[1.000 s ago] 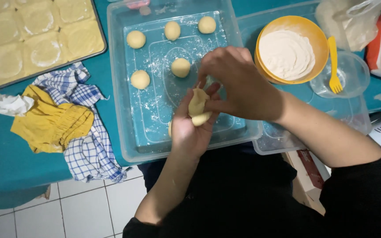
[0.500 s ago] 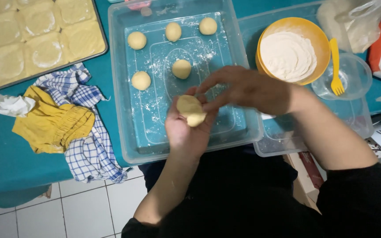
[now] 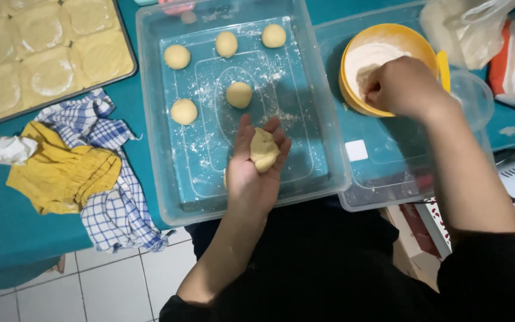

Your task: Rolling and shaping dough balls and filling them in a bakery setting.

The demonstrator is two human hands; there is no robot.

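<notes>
Head view looks down on a teal bench (image 3: 7, 226) where the left hand (image 3: 256, 173) lies palm up and open over a clear plastic tub (image 3: 150, 119), cradling a flattened piece of dough (image 3: 264, 149) on its fingers without closing round it. Five small dough balls (image 3: 239, 94) sit apart from one another on the floured floor of the tub, beyond the hand. The right hand (image 3: 403, 86) reaches into a yellow bowl (image 3: 353, 98) of white flour (image 3: 365, 56), fingers bunched downward into the flour; whether it pinches any cannot be told. The bowl stands in a second clear tub (image 3: 388, 185) just beside the first, next to a small clear container (image 3: 475, 98). On the bench to the left lie a yellow cloth (image 3: 61, 173) and a blue checked cloth (image 3: 117, 214), touching each other, with a crumpled white tissue (image 3: 4, 148) at their edge. Above them a tray (image 3: 127, 56) holds flattened rounds of dough (image 3: 46, 74) packed side by side.
</notes>
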